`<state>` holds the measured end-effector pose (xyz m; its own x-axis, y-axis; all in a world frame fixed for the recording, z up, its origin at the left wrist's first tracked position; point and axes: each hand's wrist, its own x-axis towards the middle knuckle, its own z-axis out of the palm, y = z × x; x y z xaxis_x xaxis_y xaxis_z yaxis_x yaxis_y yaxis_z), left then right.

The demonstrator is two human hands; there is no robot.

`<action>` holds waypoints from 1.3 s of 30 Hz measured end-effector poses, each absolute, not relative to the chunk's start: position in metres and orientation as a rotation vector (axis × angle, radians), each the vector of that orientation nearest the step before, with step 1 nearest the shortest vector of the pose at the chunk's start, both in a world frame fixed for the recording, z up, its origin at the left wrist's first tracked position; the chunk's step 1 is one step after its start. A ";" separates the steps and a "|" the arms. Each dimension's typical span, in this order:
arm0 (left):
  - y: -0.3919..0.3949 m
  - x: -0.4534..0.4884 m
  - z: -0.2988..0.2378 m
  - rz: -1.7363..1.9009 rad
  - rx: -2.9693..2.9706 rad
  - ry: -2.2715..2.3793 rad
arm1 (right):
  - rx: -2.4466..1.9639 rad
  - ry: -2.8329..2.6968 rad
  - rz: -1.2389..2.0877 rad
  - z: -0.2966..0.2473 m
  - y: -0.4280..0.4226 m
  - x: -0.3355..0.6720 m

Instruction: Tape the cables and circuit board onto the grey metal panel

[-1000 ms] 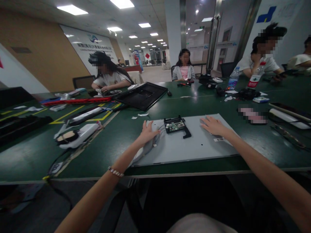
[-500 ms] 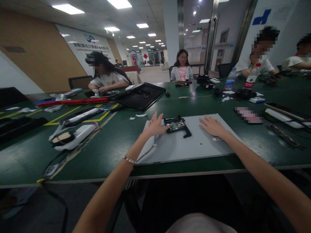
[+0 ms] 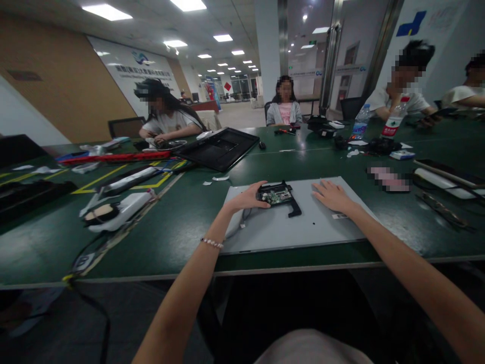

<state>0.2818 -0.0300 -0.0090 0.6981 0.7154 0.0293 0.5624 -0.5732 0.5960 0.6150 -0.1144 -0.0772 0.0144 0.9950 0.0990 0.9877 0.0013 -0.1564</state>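
A flat grey panel (image 3: 303, 227) lies on the green table in front of me. On its far middle sits a black bracket holding a small green circuit board (image 3: 278, 195). My left hand (image 3: 248, 198) has its fingers curled round the left end of that bracket. My right hand (image 3: 332, 195) lies flat and open on the panel to the right of the bracket, near a small barcode label (image 3: 341, 216). Thin wires (image 3: 240, 227) trail off the panel's left edge below my left hand.
A black monitor shell (image 3: 222, 148) lies beyond the panel. White and black housing parts (image 3: 113, 210) sit at left, near yellow floor-tape lines. Water bottles (image 3: 394, 121), a black device and small items stand at the far right. Several people sit around the table.
My left hand moved right from the panel's left edge to the black bracket and closed on its end. The right hand stayed flat on the panel.
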 end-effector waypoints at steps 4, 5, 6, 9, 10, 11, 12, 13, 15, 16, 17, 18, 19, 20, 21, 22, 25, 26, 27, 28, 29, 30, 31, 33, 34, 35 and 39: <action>-0.040 0.292 -0.008 0.332 2.404 0.908 | -2.108 -2.083 0.079 -0.075 -0.116 0.614; -0.043 0.295 -0.008 0.325 2.415 0.889 | -2.107 -2.084 0.083 -0.074 -0.116 0.614; -0.045 0.297 -0.008 0.319 2.425 0.870 | -2.102 -2.086 0.085 -0.073 -0.116 0.614; -0.051 0.300 -0.008 0.286 2.447 0.820 | -2.081 -2.073 0.089 -0.072 -0.117 0.615; -0.052 0.300 -0.007 0.274 2.448 0.804 | -2.064 -2.067 0.091 -0.072 -0.117 0.616; -0.052 0.299 -0.007 0.261 2.445 0.789 | -2.038 -2.059 0.095 -0.071 -0.117 0.616; -0.052 0.298 -0.007 0.249 2.436 0.777 | -2.002 -2.047 0.103 -0.070 -0.117 0.615; -0.052 0.297 -0.007 0.241 2.423 0.768 | -1.952 -2.033 0.119 -0.068 -0.118 0.614; -0.051 0.295 -0.008 0.233 2.392 0.762 | -1.808 -2.009 0.180 -0.063 -0.119 0.610; -0.051 0.294 -0.008 0.237 2.377 0.762 | -1.728 -1.999 0.223 -0.060 -0.120 0.606; -0.050 0.293 -0.009 0.241 2.366 0.763 | -1.648 -1.999 0.270 -0.056 -0.122 0.602; -0.050 0.293 -0.010 0.245 2.359 0.764 | -1.572 -2.011 0.317 -0.052 -0.124 0.598; -0.050 0.294 -0.010 0.247 2.357 0.763 | -1.502 -2.032 0.361 -0.049 -0.126 0.593; -0.051 0.294 -0.011 0.249 2.359 0.760 | -1.443 -2.056 0.400 -0.046 -0.128 0.589; -0.052 0.295 -0.011 0.248 2.365 0.754 | -1.392 -2.083 0.433 -0.044 -0.131 0.584; -0.052 0.295 -0.012 0.244 2.373 0.745 | -1.351 -2.112 0.459 -0.042 -0.133 0.580; -0.055 0.297 -0.011 0.232 2.398 0.726 | -1.276 -2.199 0.483 -0.043 -0.136 0.574; -0.056 0.298 -0.011 0.228 2.404 0.726 | -1.263 -2.227 0.476 -0.044 -0.136 0.573; -0.056 0.298 -0.010 0.227 2.410 0.726 | -1.254 -2.251 0.466 -0.045 -0.137 0.573; -0.057 0.298 -0.010 0.227 2.414 0.726 | -1.251 -2.266 0.458 -0.047 -0.136 0.574; -0.057 0.298 -0.009 0.226 2.419 0.722 | -1.255 -2.275 0.452 -0.048 -0.136 0.574; -0.057 0.298 -0.009 0.222 2.424 0.717 | -1.269 -2.279 0.451 -0.049 -0.136 0.575; -0.057 0.298 -0.009 0.218 2.431 0.713 | -1.290 -2.281 0.453 -0.049 -0.136 0.575; -0.057 0.299 -0.009 0.204 2.448 0.710 | -1.338 -2.290 0.456 -0.049 -0.137 0.575; -0.057 0.299 -0.010 0.194 2.457 0.709 | -1.360 -2.296 0.455 -0.048 -0.138 0.575; -0.058 0.300 -0.010 0.187 2.465 0.708 | -1.374 -2.303 0.453 -0.048 -0.138 0.575; -0.061 0.301 -0.011 0.166 2.476 0.700 | -1.365 -2.316 0.453 -0.047 -0.139 0.573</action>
<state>0.3014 -0.0609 -0.0106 0.8562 0.5156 -0.0311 0.4471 -0.7096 0.5446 0.5729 -0.1391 -0.0471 -0.4349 0.8816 0.1834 0.7474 0.4670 -0.4727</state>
